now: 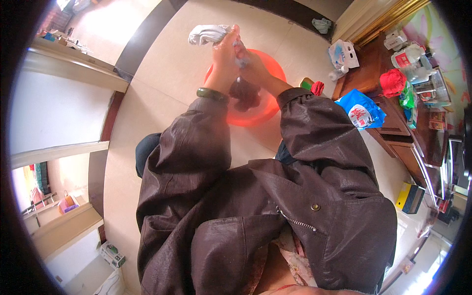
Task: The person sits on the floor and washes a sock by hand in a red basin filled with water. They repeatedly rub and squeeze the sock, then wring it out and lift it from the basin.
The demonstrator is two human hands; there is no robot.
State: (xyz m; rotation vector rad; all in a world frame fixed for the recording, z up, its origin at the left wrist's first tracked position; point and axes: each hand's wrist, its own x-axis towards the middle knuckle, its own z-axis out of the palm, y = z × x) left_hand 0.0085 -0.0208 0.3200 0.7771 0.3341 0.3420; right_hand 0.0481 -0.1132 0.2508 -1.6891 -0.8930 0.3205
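Observation:
A wet-looking, whitish-grey cloth [209, 34] is bunched between my hands over the far side of an orange-red basin [278, 73]. My left hand [225, 58] is closed round it, and the folded end sticks out to the left. Pressed against the left hand, my right hand [253, 66] grips a lower part of the cloth, where a pale bit shows between the fingers. Inside the basin lies a dark, blurry shape [244, 94]; whether it is fabric or a shadow I cannot tell. A dark green bangle [212, 93] circles my left wrist.
The basin stands on pale floor tiles [162, 73]. To its right are a red-and-green item [317, 87], a bottle [338, 73], a white-and-blue package [344, 54] and a blue bag [361, 110]. Wooden cabinets [393, 120] carry red yarn [392, 82] and containers.

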